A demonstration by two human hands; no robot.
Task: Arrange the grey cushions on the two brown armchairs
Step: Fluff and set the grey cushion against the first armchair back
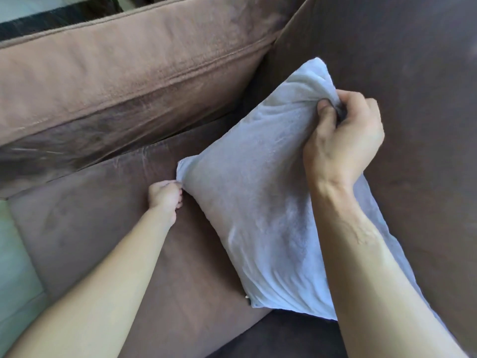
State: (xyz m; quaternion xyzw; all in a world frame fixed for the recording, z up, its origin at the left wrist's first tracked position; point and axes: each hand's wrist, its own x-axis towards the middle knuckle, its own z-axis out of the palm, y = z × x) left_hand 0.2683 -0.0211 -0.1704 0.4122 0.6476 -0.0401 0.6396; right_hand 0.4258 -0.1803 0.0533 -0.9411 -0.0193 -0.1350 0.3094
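Cushion (pixel 258 202) held over armchair (pixel 103 228).
Its corners are pinched by the left hand (pixel 165 196) and right hand (pixel 343 140).

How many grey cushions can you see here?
1. The grey cushion stands tilted on the armchair's seat, leaning toward its darker side panel. The left hand pinches one corner, the right hand another. Others may lie outside the view.
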